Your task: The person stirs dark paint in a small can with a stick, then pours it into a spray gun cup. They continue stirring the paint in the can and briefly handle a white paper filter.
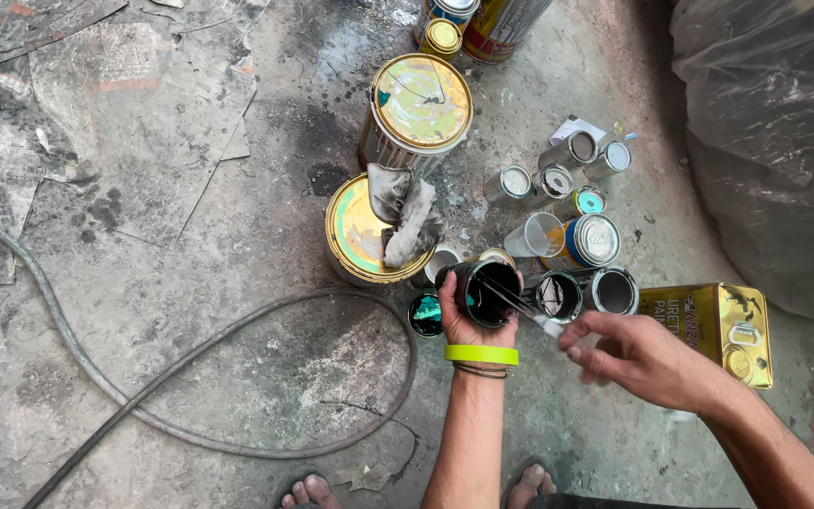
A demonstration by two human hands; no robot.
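Above concrete floor (190, 283), left-hand fingers (447, 292) wrap open tin (487, 292); right fingers (584, 353) pinch stick (525, 306) inside.

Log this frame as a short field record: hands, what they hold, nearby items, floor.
left hand: grips an open small can of dark paint, held above the floor
right hand: holds a thin stick whose far end dips into that can
wrist: yellow band on the left
nearby: large lidded can with a grey rag on top; second large can behind; cluster of small tins; rectangular yellow tin
floor: stained concrete, dark hose looping across
feet: sandalled, bottom edge
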